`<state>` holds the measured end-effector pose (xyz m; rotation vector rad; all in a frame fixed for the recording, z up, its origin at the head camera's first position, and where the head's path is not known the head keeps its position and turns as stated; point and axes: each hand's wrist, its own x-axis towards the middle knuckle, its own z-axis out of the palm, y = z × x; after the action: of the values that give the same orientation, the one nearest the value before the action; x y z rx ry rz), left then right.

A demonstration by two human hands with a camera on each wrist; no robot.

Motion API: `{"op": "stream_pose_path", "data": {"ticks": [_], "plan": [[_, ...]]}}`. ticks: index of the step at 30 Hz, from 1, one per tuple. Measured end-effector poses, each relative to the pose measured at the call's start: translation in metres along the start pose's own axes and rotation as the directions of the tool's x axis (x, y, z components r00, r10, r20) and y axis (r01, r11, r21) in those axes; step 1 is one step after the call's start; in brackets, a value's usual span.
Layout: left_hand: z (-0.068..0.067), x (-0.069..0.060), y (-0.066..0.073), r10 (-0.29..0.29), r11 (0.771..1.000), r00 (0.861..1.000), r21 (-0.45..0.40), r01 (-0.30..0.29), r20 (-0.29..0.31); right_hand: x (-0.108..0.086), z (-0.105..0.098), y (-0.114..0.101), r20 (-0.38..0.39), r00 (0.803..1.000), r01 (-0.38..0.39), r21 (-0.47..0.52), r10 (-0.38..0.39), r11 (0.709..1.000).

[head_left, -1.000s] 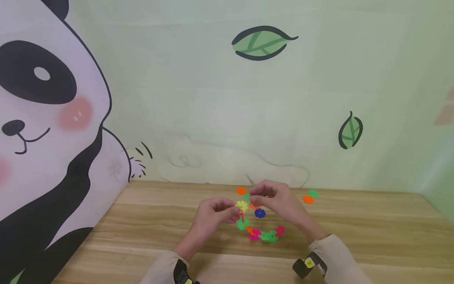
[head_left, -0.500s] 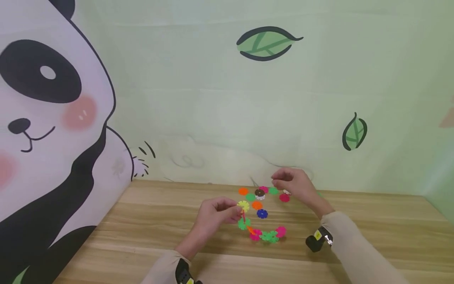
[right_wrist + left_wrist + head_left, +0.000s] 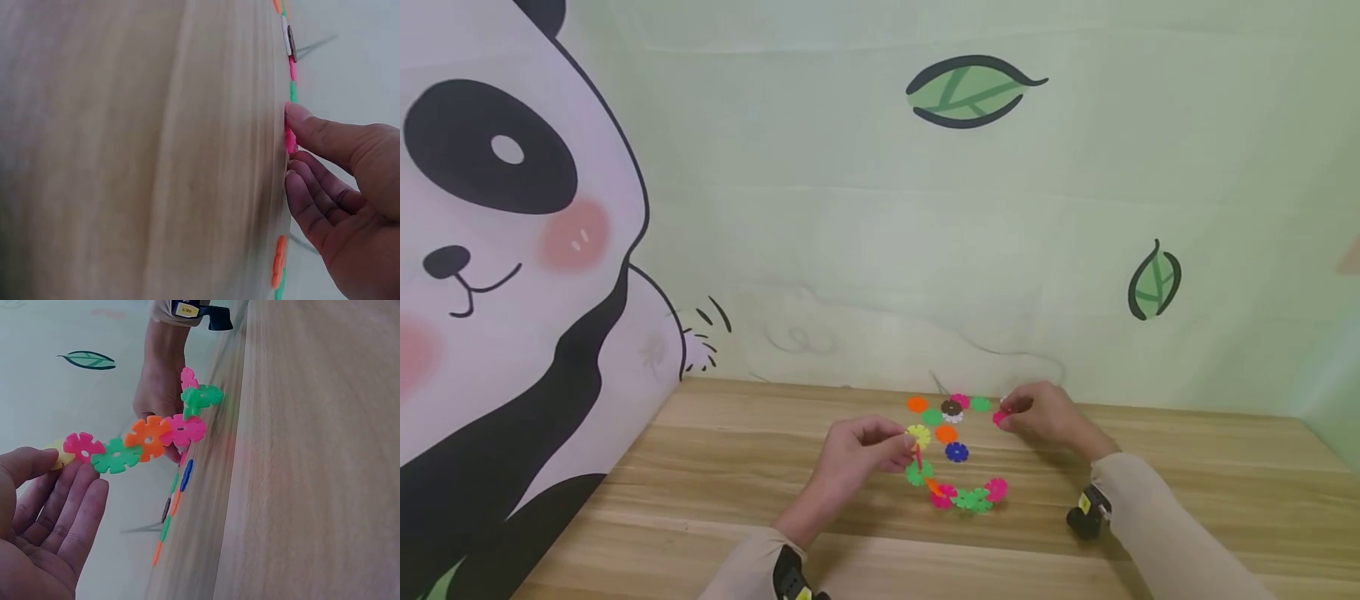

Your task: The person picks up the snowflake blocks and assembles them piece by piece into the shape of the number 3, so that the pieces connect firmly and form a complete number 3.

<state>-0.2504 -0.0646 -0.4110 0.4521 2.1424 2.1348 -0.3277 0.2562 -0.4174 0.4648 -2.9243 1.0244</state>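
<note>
Between its thumb and index finger, my left hand [image 3: 859,450] pinches a yellow snowflake disc [image 3: 918,434], one end of a curved chain of interlocked plastic discs. From there the chain runs through pink, green and orange discs [image 3: 149,439] to a pink disc [image 3: 996,489] at its far end, held above the table. At the back of the table, my right hand [image 3: 1051,414] has its thumb and fingertips around a loose pink snowflake disc [image 3: 290,132]. That disc still lies at the tabletop, partly covered by the fingers.
Loose discs lie on the wooden table [image 3: 700,500] between the hands: a blue one [image 3: 957,452], orange ones [image 3: 947,433], green ones [image 3: 980,404] and a brown one [image 3: 951,407] overlapping a white one. A panda-printed backdrop [image 3: 820,208] rises behind the table.
My right hand has moved right and away from the chain, then down onto the pink disc at the back. My left hand keeps its pinch on the chain, almost still.
</note>
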Motion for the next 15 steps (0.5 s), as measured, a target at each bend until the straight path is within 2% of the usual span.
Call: {"op": "stream_pose_path", "data": {"ticks": [4, 10, 15], "plan": [[0.001, -0.001, 0.0, -0.001, 1.0, 1.0, 0.001, 0.001, 0.004, 0.0, 0.001, 0.002, 0.004, 1.0, 0.02, -0.014, -0.02, 1.0], [0.001, -0.001, -0.002, 0.004, 1.0, 1.0, -0.006, -0.004, 0.019, -0.001, 0.002, 0.0, -0.016, 1.0, -0.016, 0.002, 0.016, 1.0], [0.001, -0.001, -0.003, 0.005, 1.0, 0.999, -0.021, -0.005, 0.033, -0.005, 0.002, -0.014, -0.047, 0.999, -0.01, 0.08, 0.014, 0.997]]}}
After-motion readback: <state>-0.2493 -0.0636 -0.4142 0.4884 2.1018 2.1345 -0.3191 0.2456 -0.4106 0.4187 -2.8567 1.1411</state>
